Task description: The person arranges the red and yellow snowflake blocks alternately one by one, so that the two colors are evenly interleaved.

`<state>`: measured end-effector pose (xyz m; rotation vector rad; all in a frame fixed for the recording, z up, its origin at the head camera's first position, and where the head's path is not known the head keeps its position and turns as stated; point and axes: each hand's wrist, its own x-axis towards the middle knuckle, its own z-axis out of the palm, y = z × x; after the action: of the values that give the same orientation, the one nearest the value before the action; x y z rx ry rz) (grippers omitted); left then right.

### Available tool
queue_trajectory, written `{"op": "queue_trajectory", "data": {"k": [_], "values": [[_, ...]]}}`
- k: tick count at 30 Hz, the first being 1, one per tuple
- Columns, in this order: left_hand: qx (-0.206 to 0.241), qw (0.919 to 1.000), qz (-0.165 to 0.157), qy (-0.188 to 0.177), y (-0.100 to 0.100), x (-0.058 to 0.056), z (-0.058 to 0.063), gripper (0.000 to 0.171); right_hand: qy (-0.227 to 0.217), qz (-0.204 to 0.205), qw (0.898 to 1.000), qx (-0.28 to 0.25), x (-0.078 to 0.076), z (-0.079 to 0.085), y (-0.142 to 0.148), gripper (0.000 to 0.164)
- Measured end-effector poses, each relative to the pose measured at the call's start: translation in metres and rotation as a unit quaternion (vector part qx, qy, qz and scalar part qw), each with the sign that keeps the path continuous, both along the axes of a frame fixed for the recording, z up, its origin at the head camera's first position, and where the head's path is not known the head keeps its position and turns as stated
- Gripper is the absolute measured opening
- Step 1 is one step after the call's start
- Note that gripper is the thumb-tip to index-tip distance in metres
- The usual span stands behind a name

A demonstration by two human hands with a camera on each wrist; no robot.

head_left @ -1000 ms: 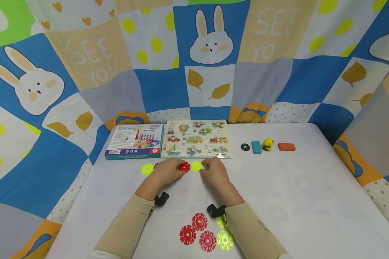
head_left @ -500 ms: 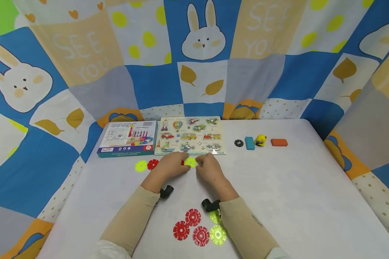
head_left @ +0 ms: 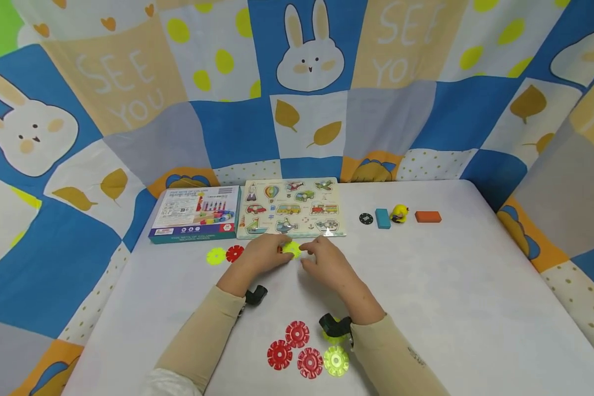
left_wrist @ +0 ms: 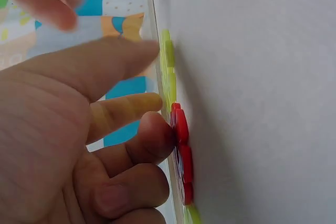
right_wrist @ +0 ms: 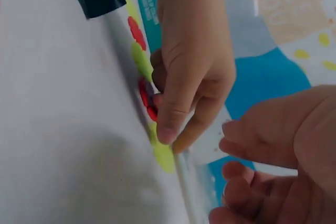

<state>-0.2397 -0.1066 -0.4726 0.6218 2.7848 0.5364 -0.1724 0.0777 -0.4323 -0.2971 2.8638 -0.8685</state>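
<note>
A row of alternating yellow-green and red notched plastic discs lies on the white table, partly hidden in the head view. My left hand holds the right-end yellow-green disc between thumb and index finger; its other fingers curl beside a red disc. At the row's left lie another yellow-green disc and a red disc. Just right of the end disc, my right hand hovers with loosely bent fingers and nothing in them. In the right wrist view, its fingertips are apart from the row.
Behind the row are a picture puzzle board and a boxed toy set. Nearer me lie several loose discs, including a red one and a yellow-green one. A blue block, yellow duck and orange block stand back right.
The end yellow-green disc has come up against the row and my left hand has shifted right onto it. My right hand has let go of it and drawn slightly back, fingers spreading.
</note>
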Motion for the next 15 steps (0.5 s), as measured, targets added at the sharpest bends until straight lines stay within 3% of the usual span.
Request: {"op": "queue_trajectory", "data": {"k": [5, 8, 15], "values": [[-0.011, 0.9999, 0.004, 0.000, -0.001, 0.001, 0.004, 0.056, 0.011, 0.074, 0.997, -0.010, 0.031, 0.013, 0.007, 0.031], [-0.009, 0.9999, 0.005, -0.002, -0.001, 0.002, 0.005, 0.055, -0.004, 0.117, 0.993, -0.028, 0.051, 0.014, 0.008, 0.030], [0.004, 0.9999, 0.002, -0.012, 0.001, 0.004, 0.003, 0.055, -0.054, 0.183, 0.981, -0.035, 0.088, -0.013, 0.007, 0.033]]}}
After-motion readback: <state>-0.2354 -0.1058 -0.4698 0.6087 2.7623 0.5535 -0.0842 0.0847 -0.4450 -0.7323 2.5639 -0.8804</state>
